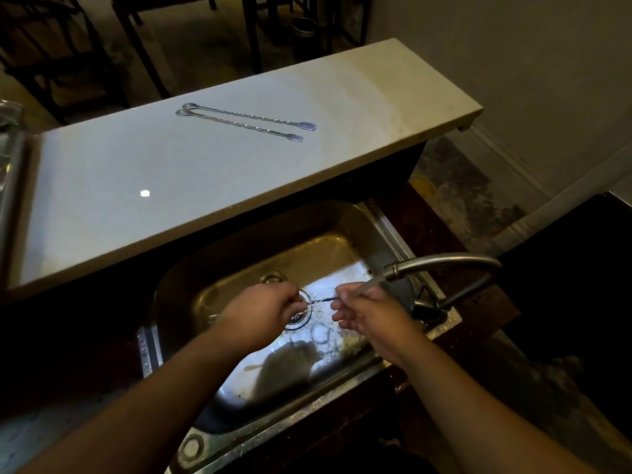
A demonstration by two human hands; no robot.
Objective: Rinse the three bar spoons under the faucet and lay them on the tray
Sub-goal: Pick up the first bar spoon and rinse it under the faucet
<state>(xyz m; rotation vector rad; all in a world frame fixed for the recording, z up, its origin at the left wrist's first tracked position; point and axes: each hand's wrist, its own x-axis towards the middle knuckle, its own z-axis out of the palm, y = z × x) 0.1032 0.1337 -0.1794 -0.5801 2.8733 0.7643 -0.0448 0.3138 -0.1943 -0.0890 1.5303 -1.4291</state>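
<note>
Two twisted metal bar spoons [246,121] lie side by side on the raised white counter [136,186], fork ends pointing right. Over the steel sink [239,254] I hold a third bar spoon [319,300] between both hands. My left hand [265,311] pinches one end above the drain. My right hand [366,311] grips the other end under the faucet [441,263], whose water stream runs onto it. Most of that spoon is hidden inside my hands.
A metal tray edge [10,172] shows at the far left of the counter. The faucet handle [455,295] sticks out at the sink's right rim. Dark countertop surrounds the sink; chairs and a table stand beyond the counter.
</note>
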